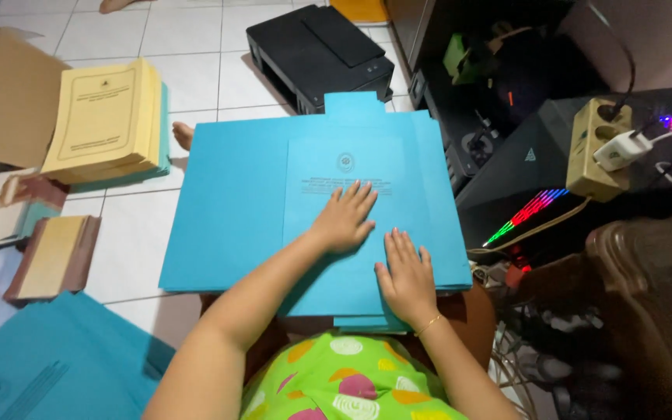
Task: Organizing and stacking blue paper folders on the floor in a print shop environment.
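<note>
Pressing both palms flat, fingers released and spread, the left hand [344, 218] and right hand [407, 276] rested on a blue folder [227, 210] across the person's lap. One black printer [316, 50] and one stack of yellow booklets [106, 120] sat on the tiled floor [188, 74].

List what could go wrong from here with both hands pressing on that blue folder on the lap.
1. The blue folder sheet juts well past the lap on the left side; with the left hand and right hand pressing near its right half, it might tip or slide to the tiled floor.
2. Pressing unevenly could leave a crooked crease.
3. Cables and a loaded power strip lie close on the right; a sliding edge might snag them.
</note>
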